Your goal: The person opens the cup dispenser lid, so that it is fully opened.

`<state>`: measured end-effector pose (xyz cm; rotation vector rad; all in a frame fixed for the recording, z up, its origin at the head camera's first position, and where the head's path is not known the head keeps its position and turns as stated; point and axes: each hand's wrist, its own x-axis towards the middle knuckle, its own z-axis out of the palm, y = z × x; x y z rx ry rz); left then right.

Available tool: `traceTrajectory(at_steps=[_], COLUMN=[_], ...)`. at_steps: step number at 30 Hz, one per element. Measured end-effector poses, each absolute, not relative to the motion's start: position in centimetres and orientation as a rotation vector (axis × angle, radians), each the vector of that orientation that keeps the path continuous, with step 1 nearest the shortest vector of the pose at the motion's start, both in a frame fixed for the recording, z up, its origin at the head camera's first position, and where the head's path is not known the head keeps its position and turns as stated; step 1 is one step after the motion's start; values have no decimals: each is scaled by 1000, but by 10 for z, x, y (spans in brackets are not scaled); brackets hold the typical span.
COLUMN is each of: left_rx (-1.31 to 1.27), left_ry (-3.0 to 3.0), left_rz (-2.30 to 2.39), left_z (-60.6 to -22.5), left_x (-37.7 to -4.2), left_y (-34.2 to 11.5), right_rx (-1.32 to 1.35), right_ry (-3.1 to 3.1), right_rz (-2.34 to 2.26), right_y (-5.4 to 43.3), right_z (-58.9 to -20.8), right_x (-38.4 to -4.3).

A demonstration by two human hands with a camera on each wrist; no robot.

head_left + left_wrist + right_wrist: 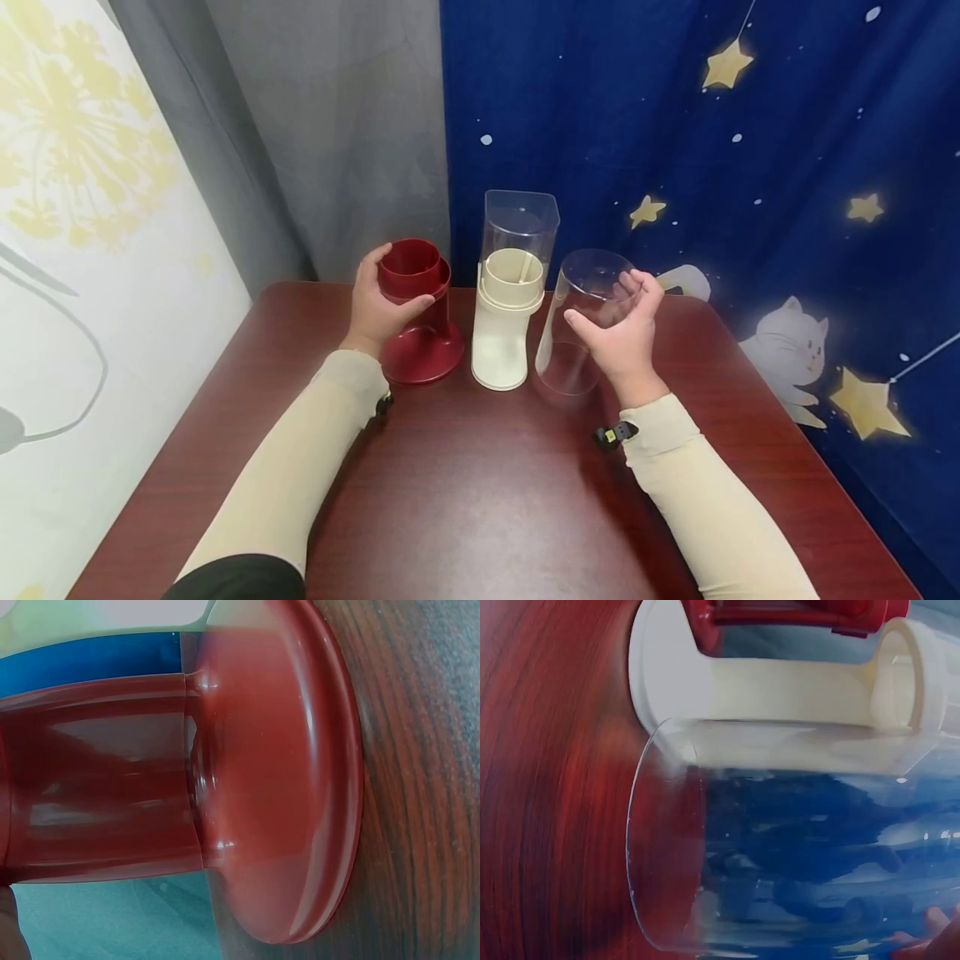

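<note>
At the back left of the table, a red plastic stand (pixel 423 354) with a round base and a cup-like top stands upright. My left hand (pixel 381 307) grips its top, thumb in front and fingers around the far left side. The left wrist view shows the stand's column and base (pixel 270 772) close up. Farther right, my right hand (pixel 624 340) holds a clear open-topped cylinder (pixel 567 362) by its right side. The right wrist view shows the cylinder's lower rim by the tabletop; I cannot tell whether it touches.
Between the hands stands a cream plastic stand (pixel 498 358) with a ring top. A clear box-like container (pixel 517 215) rises behind its ring. The dark red wooden table (pixel 480 500) ends just behind these things, at a grey curtain (pixel 352 125) and a blue one (pixel 585 108).
</note>
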<state>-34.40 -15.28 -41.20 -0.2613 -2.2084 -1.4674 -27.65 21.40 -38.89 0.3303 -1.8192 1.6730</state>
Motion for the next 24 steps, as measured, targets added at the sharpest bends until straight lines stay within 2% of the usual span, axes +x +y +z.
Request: traceTrajectory(at_steps=[8, 13, 18, 24], left_rx=[-273, -269, -261, -271], left_ry=[-2209, -2211, -2214, -2212], left_rz=[-1470, -1467, -1465, -1464], left_z=[-413, -413, -412, -411], left_x=[-343, -343, -342, -341], left_y=[-151, -151, -152, -153], right_rx=[181, 131, 121, 137], right_ry=[-1930, -1972, -1998, -2015], right_rz=[1566, 1559, 1544, 1528], right_y=[219, 212, 206, 212], right_z=[-398, -387, -380, -393], right_x=[-286, -277, -271, -284])
